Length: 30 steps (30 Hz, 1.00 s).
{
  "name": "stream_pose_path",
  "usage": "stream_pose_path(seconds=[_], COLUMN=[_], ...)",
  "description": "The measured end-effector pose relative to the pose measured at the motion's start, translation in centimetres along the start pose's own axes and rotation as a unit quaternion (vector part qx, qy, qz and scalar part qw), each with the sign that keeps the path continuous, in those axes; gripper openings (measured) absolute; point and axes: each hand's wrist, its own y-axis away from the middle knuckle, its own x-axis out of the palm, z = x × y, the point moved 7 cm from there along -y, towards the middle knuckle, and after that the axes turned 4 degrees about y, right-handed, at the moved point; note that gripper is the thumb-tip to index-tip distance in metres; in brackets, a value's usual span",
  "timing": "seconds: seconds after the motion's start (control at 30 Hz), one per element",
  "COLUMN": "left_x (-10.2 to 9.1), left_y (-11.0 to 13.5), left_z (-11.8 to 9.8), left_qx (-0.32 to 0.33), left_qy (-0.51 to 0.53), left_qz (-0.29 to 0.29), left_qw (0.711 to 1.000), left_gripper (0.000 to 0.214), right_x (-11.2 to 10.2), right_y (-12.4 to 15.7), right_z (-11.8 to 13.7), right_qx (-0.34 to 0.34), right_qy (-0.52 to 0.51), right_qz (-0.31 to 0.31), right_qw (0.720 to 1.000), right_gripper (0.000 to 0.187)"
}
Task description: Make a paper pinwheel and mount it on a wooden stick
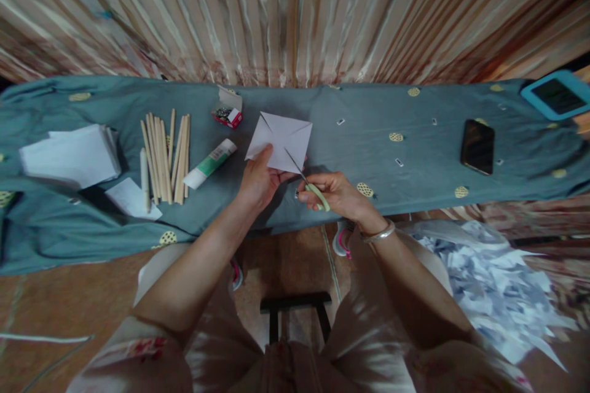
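Note:
A square of white paper (288,135) is held over the cloth by my left hand (262,179), thumb on top and fingers beneath. Slits run inward from its corners toward the middle. My right hand (338,193) grips scissors with light green handles (319,196). Their blades lie at the paper's lower right corner and point toward its centre. Left of the paper are a green and white glue tube (209,164) and a small open red box (228,112) with small metallic pieces inside.
Several wooden sticks (162,159) lie beside a stack of white paper (71,155) and a loose sheet (126,196). A black phone (477,146) and a blue-framed tablet (557,96) rest at the right. Paper scraps (498,282) fill a bag at the lower right. Curtains (286,18) hang behind.

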Motion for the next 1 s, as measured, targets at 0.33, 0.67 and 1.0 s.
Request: stream_pose_path(seconds=[0.33, 0.67, 1.0], left_x=[-1.9, -1.0, 1.2], left_y=[-1.3, -0.5, 1.5], left_z=[-1.5, 0.9, 4.8], left_qx=[0.044, -0.001, -0.167], left_qy=[0.019, 0.011, 0.037], left_qz=[-0.043, -0.013, 0.038], left_qw=[0.998, 1.0, 0.985], left_gripper=[0.024, 0.022, 0.032], right_x=[-3.5, -10.1, -12.9], right_y=[1.5, 4.8, 5.6], right_z=[-0.1, 2.4, 2.5], right_qx=[-0.014, 0.083, 0.125], right_qy=[0.24, 0.643, 0.663], right_qz=[-0.072, -0.318, -0.345], right_qw=[0.968, 0.691, 0.652], right_gripper=[0.047, 0.037, 0.037])
